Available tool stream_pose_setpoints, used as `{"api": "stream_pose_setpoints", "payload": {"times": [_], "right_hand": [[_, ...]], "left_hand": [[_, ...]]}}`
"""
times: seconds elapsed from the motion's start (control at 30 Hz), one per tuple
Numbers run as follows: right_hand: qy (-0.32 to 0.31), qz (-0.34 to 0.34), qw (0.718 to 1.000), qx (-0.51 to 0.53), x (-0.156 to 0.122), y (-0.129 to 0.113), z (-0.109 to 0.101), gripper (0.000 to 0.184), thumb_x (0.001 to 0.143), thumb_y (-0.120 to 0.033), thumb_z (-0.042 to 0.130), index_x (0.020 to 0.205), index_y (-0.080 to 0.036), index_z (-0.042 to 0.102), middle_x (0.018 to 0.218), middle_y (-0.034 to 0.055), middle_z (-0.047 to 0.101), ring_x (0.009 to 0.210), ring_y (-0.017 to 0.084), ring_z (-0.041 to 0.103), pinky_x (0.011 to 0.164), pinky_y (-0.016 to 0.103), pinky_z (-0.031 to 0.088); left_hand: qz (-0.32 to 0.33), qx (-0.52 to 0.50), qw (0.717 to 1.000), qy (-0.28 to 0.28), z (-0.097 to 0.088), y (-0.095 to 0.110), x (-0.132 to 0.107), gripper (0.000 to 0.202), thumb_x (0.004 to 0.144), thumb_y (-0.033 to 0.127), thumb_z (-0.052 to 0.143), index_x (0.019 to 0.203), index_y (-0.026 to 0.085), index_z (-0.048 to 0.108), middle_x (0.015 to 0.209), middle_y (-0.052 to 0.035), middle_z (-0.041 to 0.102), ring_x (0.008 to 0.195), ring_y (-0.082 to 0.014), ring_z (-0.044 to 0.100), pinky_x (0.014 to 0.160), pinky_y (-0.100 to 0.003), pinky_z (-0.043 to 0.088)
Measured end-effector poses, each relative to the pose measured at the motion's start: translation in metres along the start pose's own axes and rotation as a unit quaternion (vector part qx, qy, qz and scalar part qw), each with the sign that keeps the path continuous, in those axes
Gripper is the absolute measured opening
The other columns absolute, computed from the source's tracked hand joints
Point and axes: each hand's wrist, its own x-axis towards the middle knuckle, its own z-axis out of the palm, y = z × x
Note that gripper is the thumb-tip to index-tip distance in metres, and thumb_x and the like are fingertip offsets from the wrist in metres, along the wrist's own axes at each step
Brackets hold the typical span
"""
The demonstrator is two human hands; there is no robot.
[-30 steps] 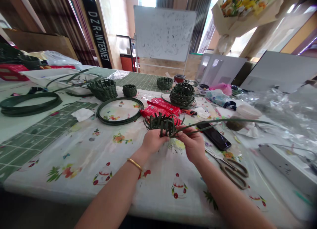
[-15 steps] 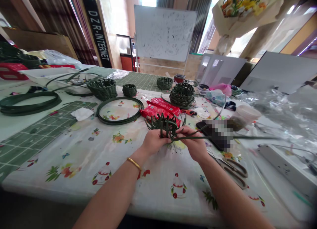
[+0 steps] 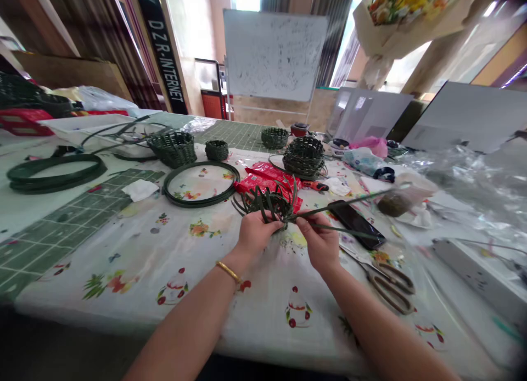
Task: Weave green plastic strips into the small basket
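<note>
My left hand (image 3: pixel 260 230) grips the near side of a small dark green basket (image 3: pixel 267 201), half woven, its upright strips fanning out at the top. At the basket's right side, my right hand (image 3: pixel 319 235) pinches a long green weaving strip (image 3: pixel 349 205) between thumb and fingers. Two strip lengths trail off to the right past this hand, over a black phone (image 3: pixel 357 224). Right behind the basket lies a red plastic packet (image 3: pixel 269 175). My fingers hide part of the basket's near wall.
Scissors (image 3: pixel 389 282) lie right of my right forearm, near a white power strip (image 3: pixel 480 271). Coiled green strips (image 3: pixel 201 202) rest to the left. Finished-looking woven baskets (image 3: pixel 303 157) stand farther back. An orange-handled tool (image 3: pixel 315 186) and clear plastic wrap (image 3: pixel 465 178) lie to the right.
The basket has tilted, and its upright strips spread wider. The strip's trailing end has swung upward at the right. My right hand has turned and shifted slightly; the phone is less covered.
</note>
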Motion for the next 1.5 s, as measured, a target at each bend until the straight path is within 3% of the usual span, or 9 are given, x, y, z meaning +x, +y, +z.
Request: {"api": "stream_pose_setpoints", "payload": {"times": [0.17,0.37,0.6,0.73,0.9,1.0,1.1,1.23,1.5], "right_hand": [[-0.010,0.010,0.988,-0.154,0.001,0.002,-0.005,0.020,0.077,-0.036,0.064,0.087,-0.021,0.069,0.080,0.0046,0.068,0.074,0.018,0.062,0.068,0.033,0.052],[-0.021,0.006,0.995,-0.099,0.001,0.008,-0.004,0.030,0.075,-0.032,0.067,0.103,-0.024,0.062,0.099,0.0054,0.067,0.084,0.018,0.065,0.077,0.034,0.052],[-0.042,-0.047,0.987,-0.150,0.002,0.010,-0.008,0.025,0.081,-0.029,0.060,0.105,-0.022,0.058,0.097,0.0062,0.066,0.086,0.018,0.063,0.078,0.036,0.052],[-0.001,-0.202,0.934,-0.296,0.002,-0.003,-0.013,0.014,0.079,-0.025,0.063,0.092,-0.022,0.060,0.082,0.0036,0.064,0.074,0.017,0.060,0.069,0.032,0.050],[0.015,-0.345,0.827,-0.444,0.008,-0.018,-0.017,0.033,0.075,-0.030,0.067,0.107,-0.025,0.062,0.111,0.0075,0.064,0.112,0.026,0.052,0.098,0.045,0.035],[-0.038,-0.291,0.837,-0.463,0.014,-0.015,-0.020,0.016,0.084,-0.030,0.056,0.094,-0.026,0.067,0.098,0.0019,0.070,0.103,0.022,0.059,0.104,0.044,0.027],[-0.093,-0.139,0.892,-0.421,0.020,-0.006,-0.023,0.034,0.090,-0.040,0.043,0.077,-0.021,0.068,0.074,0.0033,0.070,0.072,0.017,0.064,0.077,0.031,0.045],[-0.105,0.061,0.917,-0.380,0.026,0.002,-0.026,0.053,0.085,-0.057,0.040,0.061,-0.018,0.066,0.055,0.0043,0.065,0.053,0.016,0.059,0.052,0.025,0.039],[-0.111,0.046,0.939,-0.321,0.019,-0.009,-0.018,0.041,0.080,-0.055,0.051,0.073,-0.019,0.067,0.076,0.0054,0.065,0.069,0.016,0.056,0.060,0.024,0.039]], "left_hand": [[-0.005,0.037,0.998,0.044,-0.005,-0.001,0.004,0.011,0.062,0.024,0.069,0.071,0.017,0.070,0.065,-0.0011,0.067,0.062,-0.0137,0.059,0.060,-0.024,0.043],[-0.012,0.040,0.998,0.055,-0.010,-0.001,0.007,0.015,0.062,0.027,0.070,0.073,0.018,0.070,0.067,-0.0010,0.067,0.065,-0.0141,0.060,0.061,-0.024,0.044],[-0.016,-0.004,0.999,-0.027,-0.011,-0.002,0.006,0.014,0.060,0.026,0.070,0.070,0.016,0.069,0.066,-0.0005,0.068,0.060,-0.0122,0.060,0.058,-0.022,0.046],[-0.014,-0.006,0.999,-0.031,-0.012,-0.005,0.007,0.014,0.061,0.027,0.071,0.071,0.017,0.069,0.068,-0.0006,0.069,0.062,-0.0122,0.061,0.061,-0.022,0.047],[-0.012,0.012,0.999,-0.033,-0.014,-0.008,0.008,0.013,0.059,0.025,0.071,0.069,0.017,0.069,0.066,-0.0004,0.068,0.064,-0.0134,0.061,0.063,-0.023,0.047],[-0.016,0.012,0.999,-0.044,-0.015,-0.004,0.007,0.012,0.061,0.025,0.070,0.070,0.017,0.069,0.066,0.0002,0.068,0.062,-0.0126,0.061,0.062,-0.022,0.047],[-0.020,0.020,0.998,-0.049,-0.017,-0.001,0.008,0.012,0.063,0.024,0.068,0.072,0.016,0.069,0.066,0.0004,0.069,0.061,-0.0123,0.060,0.060,-0.022,0.048],[-0.013,0.047,0.997,-0.052,-0.019,-0.005,0.009,0.016,0.061,0.025,0.070,0.075,0.017,0.071,0.071,-0.0011,0.070,0.067,-0.0147,0.062,0.066,-0.024,0.048],[-0.007,0.080,0.995,-0.063,-0.019,-0.002,0.006,0.014,0.062,0.027,0.069,0.072,0.019,0.071,0.070,-0.0005,0.069,0.067,-0.0143,0.059,0.062,-0.023,0.045]]}}
